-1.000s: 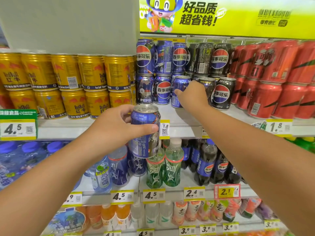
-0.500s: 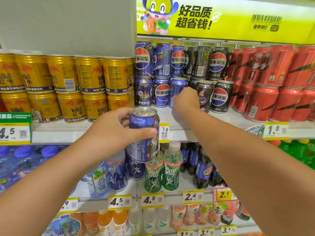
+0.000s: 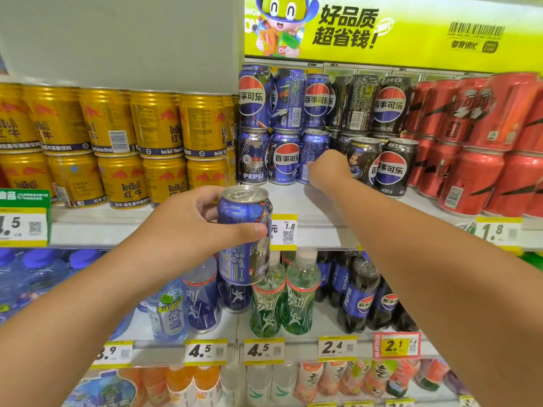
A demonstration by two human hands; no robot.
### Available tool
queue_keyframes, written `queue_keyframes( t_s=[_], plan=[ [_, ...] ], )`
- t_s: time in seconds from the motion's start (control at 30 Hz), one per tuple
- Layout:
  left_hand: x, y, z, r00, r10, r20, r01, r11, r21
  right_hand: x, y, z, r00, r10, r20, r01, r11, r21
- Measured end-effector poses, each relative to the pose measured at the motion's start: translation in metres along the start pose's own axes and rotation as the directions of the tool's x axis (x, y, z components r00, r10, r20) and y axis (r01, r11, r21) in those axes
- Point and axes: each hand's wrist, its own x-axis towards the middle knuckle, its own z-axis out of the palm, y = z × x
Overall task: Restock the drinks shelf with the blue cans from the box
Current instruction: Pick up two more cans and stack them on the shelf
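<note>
At centre frame my left hand (image 3: 188,230) is curled around one blue can (image 3: 245,235), thumb across its front and fingers behind, upright before the shelf (image 3: 308,201) edge; I judge it rigid, smooth, probably full and weighty, so mid-body is the place to hold it. My right hand (image 3: 327,168), upper centre, rests its fingers against a shelved can (image 3: 313,151); I count six blue cans showing there, three stacked on three.
</note>
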Motion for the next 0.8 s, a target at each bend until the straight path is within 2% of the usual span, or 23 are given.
queue_keyframes(
  t_s=[0.33, 0.43, 0.5, 0.53, 0.57, 0.63, 0.67, 0.73, 0.77, 0.8],
  plan=[
    [0.005, 0.002, 0.000, 0.999, 0.001, 0.046, 0.000, 1.000, -0.024, -0.011, -0.003, -0.004, 0.995, -0.050, 0.084, 0.057, 0.995, -0.078],
    [0.005, 0.009, 0.000, 0.999, 0.017, 0.052, -0.016, 1.000, -0.015, -0.028, -0.008, -0.021, 0.987, -0.058, 0.151, 0.071, 0.994, -0.088],
    [0.005, 0.016, 0.002, 0.998, 0.033, 0.053, -0.033, 0.999, -0.003, -0.047, -0.009, -0.041, 0.985, -0.103, 0.139, 0.116, 0.989, -0.092],
    [0.006, 0.019, 0.002, 0.998, 0.042, 0.054, -0.042, 0.999, -0.001, -0.057, -0.010, -0.050, 0.980, -0.158, 0.121, 0.164, 0.985, -0.048],
    [0.006, 0.023, 0.003, 0.997, 0.050, 0.056, -0.050, 0.999, 0.000, -0.069, -0.009, -0.061, 0.970, -0.213, 0.121, 0.205, 0.976, 0.073],
    [0.007, 0.028, 0.004, 0.997, 0.060, 0.055, -0.060, 0.998, 0.010, -0.101, -0.009, -0.083, 0.921, -0.302, 0.246, 0.181, 0.890, 0.418],
    [0.008, 0.030, 0.004, 0.997, 0.064, 0.054, -0.065, 0.998, 0.020, -0.116, -0.007, -0.092, 0.864, -0.358, 0.353, 0.134, 0.841, 0.525],
    [0.008, 0.034, 0.007, 0.996, 0.070, 0.053, -0.072, 0.997, 0.027, -0.142, -0.001, -0.102, 0.720, -0.452, 0.527, 0.123, 0.831, 0.543],
    [0.008, 0.036, 0.009, 0.996, 0.074, 0.054, -0.075, 0.997, 0.021, -0.152, 0.002, -0.102, 0.674, -0.478, 0.564, 0.142, 0.832, 0.536],
    [0.008, 0.038, 0.011, 0.995, 0.081, 0.054, -0.082, 0.997, 0.014, -0.158, 0.004, -0.099, 0.664, -0.491, 0.564, 0.155, 0.828, 0.538]
  ],
)
